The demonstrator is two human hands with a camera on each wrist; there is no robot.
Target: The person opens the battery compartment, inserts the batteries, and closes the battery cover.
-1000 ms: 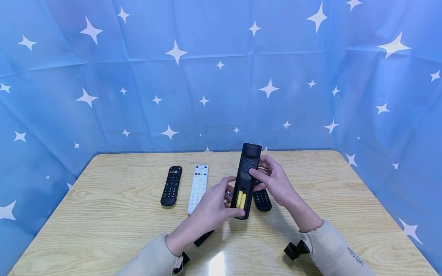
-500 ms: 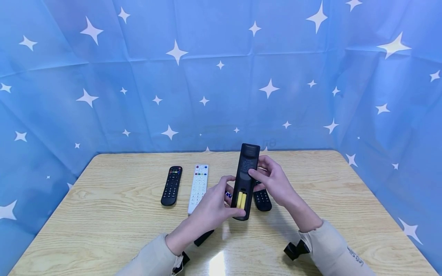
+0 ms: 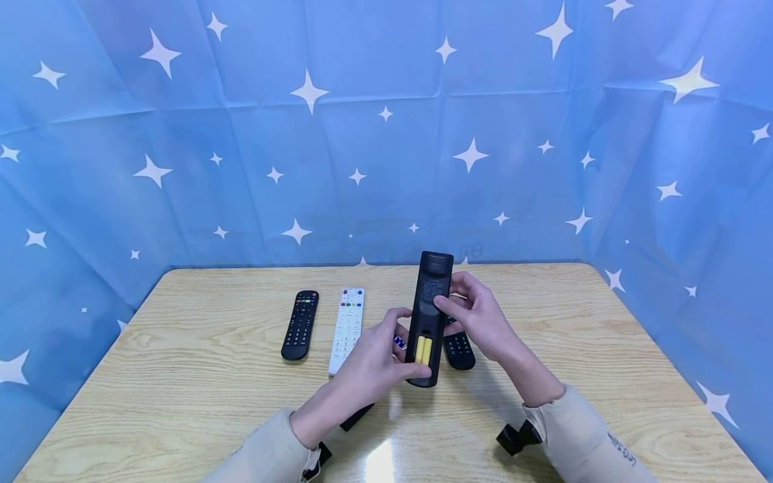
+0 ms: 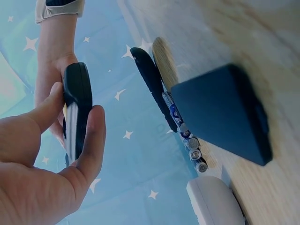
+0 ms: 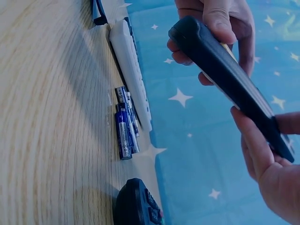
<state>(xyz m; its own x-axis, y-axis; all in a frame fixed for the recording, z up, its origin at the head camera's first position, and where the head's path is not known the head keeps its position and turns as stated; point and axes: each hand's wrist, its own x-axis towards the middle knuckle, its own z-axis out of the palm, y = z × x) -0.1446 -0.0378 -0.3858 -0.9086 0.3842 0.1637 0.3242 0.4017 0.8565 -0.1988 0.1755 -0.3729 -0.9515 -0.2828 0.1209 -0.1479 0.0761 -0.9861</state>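
A black remote control (image 3: 430, 295) is held above the table with its back facing up and its battery compartment uncovered. Two yellow batteries (image 3: 423, 350) lie side by side in that compartment. My left hand (image 3: 373, 352) grips the lower end of the remote, its thumb across the compartment's bottom end. With thumb and fingers, my right hand (image 3: 480, 315) pinches the remote's right edge around the middle. In the left wrist view, the remote (image 4: 79, 101) appears edge-on between thumb and finger. Several blue batteries (image 5: 124, 126) lie on the table below, mostly hidden in the head view.
A black remote (image 3: 299, 325) and a white remote (image 3: 347, 329) lie to the left. Another black remote (image 3: 460, 351) lies partly beneath my right hand. A flat black piece (image 3: 357, 417) rests near my left wrist. A starry blue curtain (image 3: 386, 134) hangs behind the wooden table (image 3: 181, 376).
The held remote has shifted slightly left at its top end. My left thumb has edged slightly right, and both hands keep their hold. The yellow batteries' ends look more level.
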